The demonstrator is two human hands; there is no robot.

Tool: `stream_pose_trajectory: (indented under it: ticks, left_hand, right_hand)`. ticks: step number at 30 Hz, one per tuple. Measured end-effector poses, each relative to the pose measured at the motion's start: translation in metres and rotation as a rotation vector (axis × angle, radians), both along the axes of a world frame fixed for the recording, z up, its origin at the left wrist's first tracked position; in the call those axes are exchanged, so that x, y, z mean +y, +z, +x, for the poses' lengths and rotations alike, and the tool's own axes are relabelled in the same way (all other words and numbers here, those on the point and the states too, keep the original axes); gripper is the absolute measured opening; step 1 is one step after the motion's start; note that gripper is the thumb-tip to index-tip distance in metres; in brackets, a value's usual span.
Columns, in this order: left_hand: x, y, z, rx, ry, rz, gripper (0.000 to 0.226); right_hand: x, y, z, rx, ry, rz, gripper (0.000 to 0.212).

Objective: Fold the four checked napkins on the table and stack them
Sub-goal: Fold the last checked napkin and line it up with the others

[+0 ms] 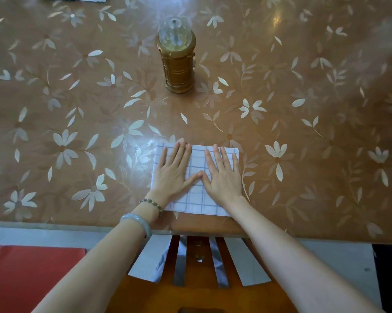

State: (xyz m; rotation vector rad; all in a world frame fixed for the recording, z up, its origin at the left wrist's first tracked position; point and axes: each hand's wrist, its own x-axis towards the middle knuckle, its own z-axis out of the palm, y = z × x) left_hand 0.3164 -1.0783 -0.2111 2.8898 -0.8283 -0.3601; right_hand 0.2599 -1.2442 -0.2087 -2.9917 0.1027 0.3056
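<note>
Both the left hand (pixel 174 171) and right hand (pixel 223 173) lie flat, thumbs touching, on the folded white blue-checked cloth napkins (pixel 196 197); a gold lantern (pixel 177 62) stands well beyond.

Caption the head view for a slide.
Flat on a folded checked napkin: left hand and right hand, near the table edge; gold lantern beyond.

Gold lantern (pixel 176 62) upright mid-table (pixel 303 132), well beyond napkins (pixel 196 199); bare tabletop either side.
</note>
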Motion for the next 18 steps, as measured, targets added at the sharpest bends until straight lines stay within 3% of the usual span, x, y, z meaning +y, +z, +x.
stream_pose_trajectory:
  ticks: [10, 12, 14, 18]
  left_hand:
    - [0.076, 0.011, 0.023, -0.019, 0.096, 0.121, 0.082]
    - [0.068, 0.022, 0.013, 0.005, 0.235, 0.038, 0.076]
    - [0.059, 0.036, -0.001, 0.009, 0.390, -0.106, 0.056]
    - [0.049, 0.046, -0.020, 0.062, 0.611, -0.269, 0.038]
  right_hand:
    - [0.002, 0.004, 0.001, 0.077, 0.011, -0.031, 0.064]
    - [0.002, 0.009, 0.002, 0.108, 0.038, -0.045, 0.064]
    - [0.001, 0.017, 0.005, 0.123, 0.039, -0.041, 0.065]
    - [0.009, 0.033, 0.011, -0.008, 0.019, 0.009, 0.063]
